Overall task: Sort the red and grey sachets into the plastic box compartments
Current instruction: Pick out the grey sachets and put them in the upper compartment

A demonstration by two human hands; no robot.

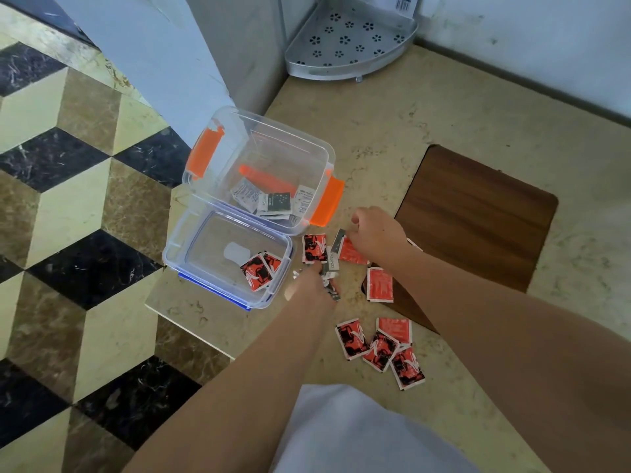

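Observation:
Two clear plastic boxes stand side by side on the counter. The far box (321,155) with orange latches holds several grey sachets (273,201). The near box (177,264) with blue trim holds two red sachets (258,272). My left hand (312,290) is closed around a bunch of grey sachets (332,291) right of the near box. My right hand (377,235) pinches a grey sachet (339,238) lying partly over a red sachet (351,252). More red sachets lie loose: one (314,248) by the boxes, one (379,285) beside my right forearm, and several (380,348) nearer me.
A dark wooden board (478,216) lies on the beige stone counter under my right arm. A perforated metal corner shelf (348,39) sits at the back by the wall. The counter's left edge (191,336) drops to a patterned tile floor.

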